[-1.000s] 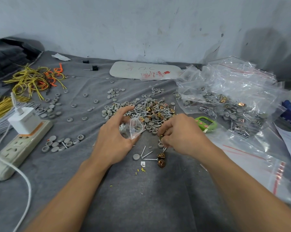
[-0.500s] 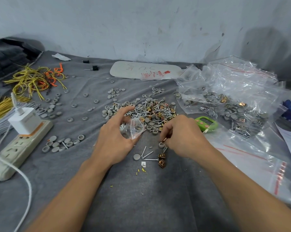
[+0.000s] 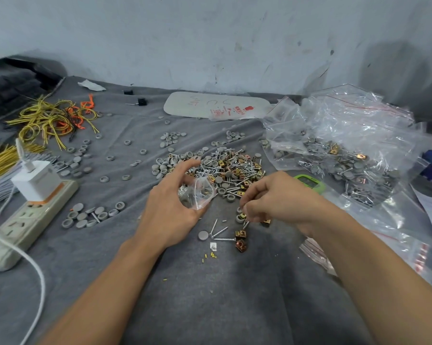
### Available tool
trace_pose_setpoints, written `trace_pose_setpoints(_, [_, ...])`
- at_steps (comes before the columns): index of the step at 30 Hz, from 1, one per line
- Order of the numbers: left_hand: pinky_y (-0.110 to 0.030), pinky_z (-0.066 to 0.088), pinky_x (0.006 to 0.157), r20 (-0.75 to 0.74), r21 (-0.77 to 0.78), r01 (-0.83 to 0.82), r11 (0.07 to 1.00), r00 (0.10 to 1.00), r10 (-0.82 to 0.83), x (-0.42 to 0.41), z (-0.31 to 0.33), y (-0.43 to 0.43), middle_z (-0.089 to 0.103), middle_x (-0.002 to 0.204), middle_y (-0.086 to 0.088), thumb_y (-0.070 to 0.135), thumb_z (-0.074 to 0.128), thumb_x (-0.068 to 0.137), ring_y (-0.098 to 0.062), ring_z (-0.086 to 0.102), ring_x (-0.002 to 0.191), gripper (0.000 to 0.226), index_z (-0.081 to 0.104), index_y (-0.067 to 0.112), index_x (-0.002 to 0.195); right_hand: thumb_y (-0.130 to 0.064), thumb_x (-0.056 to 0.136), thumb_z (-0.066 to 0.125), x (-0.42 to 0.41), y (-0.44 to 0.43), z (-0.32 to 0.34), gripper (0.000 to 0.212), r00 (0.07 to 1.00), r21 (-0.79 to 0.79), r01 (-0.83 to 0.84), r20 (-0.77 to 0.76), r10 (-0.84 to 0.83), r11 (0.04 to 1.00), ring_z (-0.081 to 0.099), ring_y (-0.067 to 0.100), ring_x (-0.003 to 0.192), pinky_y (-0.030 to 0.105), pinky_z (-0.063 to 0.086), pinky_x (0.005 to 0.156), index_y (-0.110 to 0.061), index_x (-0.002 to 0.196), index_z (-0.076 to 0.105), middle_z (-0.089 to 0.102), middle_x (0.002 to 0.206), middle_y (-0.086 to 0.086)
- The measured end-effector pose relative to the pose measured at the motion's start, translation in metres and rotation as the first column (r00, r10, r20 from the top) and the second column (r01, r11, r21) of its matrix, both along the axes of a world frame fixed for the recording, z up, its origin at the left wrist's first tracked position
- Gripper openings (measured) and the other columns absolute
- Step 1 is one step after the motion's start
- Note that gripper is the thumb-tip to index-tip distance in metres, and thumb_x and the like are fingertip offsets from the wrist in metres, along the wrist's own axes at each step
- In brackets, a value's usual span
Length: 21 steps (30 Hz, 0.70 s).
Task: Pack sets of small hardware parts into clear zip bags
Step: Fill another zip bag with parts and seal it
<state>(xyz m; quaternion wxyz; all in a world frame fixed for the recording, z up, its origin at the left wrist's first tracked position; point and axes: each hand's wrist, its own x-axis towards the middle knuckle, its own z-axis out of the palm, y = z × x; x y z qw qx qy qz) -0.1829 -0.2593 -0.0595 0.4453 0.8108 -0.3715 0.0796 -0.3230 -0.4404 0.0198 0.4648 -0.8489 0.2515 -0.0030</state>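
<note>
We note left hand (image 3: pixel 170 212) curled round the clear zip bag (image 3: pixel 197 195), mouth seemingly rightward, likely for easy loading; right hand (image 3: pixel 277 197) pinches small parts (image 3: pixel 243 216) just above the table (image 3: pixel 210 307), beside the loose pile (image 3: pixel 229 168)

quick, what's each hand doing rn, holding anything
left hand: grips the small clear zip bag, mouth held open.
right hand: fingertips pinch small parts, apparently a brass clip and a screw.
</note>
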Motion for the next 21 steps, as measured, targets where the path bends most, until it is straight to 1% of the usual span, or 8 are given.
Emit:
trace_pose_setpoints(2, [-0.015,0.042,0.072,-0.002,0.002,-0.001,1.000,1.000,0.001,0.000,0.000,0.000,0.068,0.106,0.023,0.039,0.087,0.077,0.000,0.064,0.077,0.073,0.046,0.059,0.134,0.015,0.083,0.064,0.002,0.002,0.003,0.021,0.999,0.176,-0.022,0.043,0.014,0.984,0.072,0.020,0.069,0.035,0.064,0.077,-0.002,0.083,0.076,0.076,0.086,0.023])
trace_pose_setpoints(5, [-0.015,0.042,0.074,-0.002,0.002,0.003,1.000,1.000,-0.003,-0.001,0.001,-0.001,0.068,0.106,0.021,0.040,0.087,0.077,-0.001,0.064,0.081,0.073,0.046,0.058,0.135,0.017,0.091,0.057,0.011,0.012,0.005,0.023,0.985,0.333,-0.036,0.172,-0.023,0.942,0.071,0.018,0.065,0.025,0.062,0.062,0.001,0.090,0.073,0.074,0.083,0.018])
trace_pose_setpoints(8, [-0.014,0.042,0.075,-0.007,-0.012,0.009,1.000,1.000,-0.009,-0.002,0.001,-0.001,0.068,0.106,0.022,0.045,0.086,0.077,0.001,0.065,0.088,0.071,0.046,0.057,0.134,0.006,0.085,0.072,0.024,0.025,0.001,0.017,0.973,0.128,0.008,0.227,-0.038,0.992,0.068,0.014,0.056,0.022,0.054,0.053,-0.009,0.092,0.076,0.076,0.071,0.012])
trace_pose_setpoints(11, [-0.011,0.042,0.078,-0.014,-0.025,0.014,1.000,1.000,-0.014,-0.001,0.001,-0.001,0.068,0.105,0.023,0.044,0.087,0.076,0.005,0.063,0.098,0.072,0.047,0.055,0.135,-0.006,0.078,0.082,0.042,0.038,-0.006,0.018,0.969,-0.085,0.060,0.245,-0.037,0.995,0.065,0.004,0.047,0.016,0.048,0.047,-0.022,0.074,0.076,0.074,0.061,-0.005])
trace_pose_setpoints(13, [-0.016,0.044,0.079,-0.013,-0.028,0.025,0.999,1.000,-0.025,-0.001,0.001,-0.001,0.069,0.106,0.022,0.038,0.085,0.074,0.005,0.064,0.100,0.074,0.048,0.053,0.136,-0.014,0.077,0.085,0.053,0.047,-0.012,0.019,0.962,-0.131,0.073,0.272,-0.035,0.989,0.065,-0.003,0.051,0.016,0.049,0.051,-0.029,0.069,0.075,0.074,0.063,-0.011])
trace_pose_setpoints(16, [-0.016,0.045,0.078,-0.031,-0.053,0.026,0.998,0.999,-0.028,0.001,0.000,-0.001,0.069,0.106,0.023,0.037,0.079,0.072,0.004,0.065,0.098,0.072,0.049,0.053,0.136,-0.020,0.082,0.082,0.060,0.052,-0.015,0.015,0.959,-0.179,0.046,0.284,0.007,0.983,0.070,-0.004,0.069,0.013,0.053,0.067,-0.034,0.076,0.078,0.073,0.068,-0.020])
trace_pose_setpoints(19, [-0.007,0.041,0.079,-0.045,-0.070,0.005,0.998,0.999,-0.008,0.002,-0.001,-0.001,0.069,0.104,0.024,0.054,0.075,0.070,0.006,0.064,0.097,0.069,0.048,0.058,0.134,-0.016,0.085,0.080,0.056,0.036,-0.004,0.024,0.946,-0.175,0.079,0.322,-0.018,0.982,0.062,-0.010,0.053,0.006,0.042,0.053,-0.037,0.073,0.077,0.075,0.070,-0.018])
trace_pose_setpoints(21, [-0.010,0.041,0.082,-0.047,-0.072,-0.013,0.997,0.999,0.009,0.003,0.000,-0.001,0.068,0.104,0.024,0.059,0.071,0.067,0.006,0.064,0.099,0.069,0.046,0.061,0.132,-0.013,0.084,0.081,0.046,0.016,0.008,0.020,0.937,-0.170,0.141,0.342,-0.076,0.975,0.059,-0.009,0.048,0.008,0.044,0.050,-0.032,0.078,0.078,0.076,0.071,-0.014])
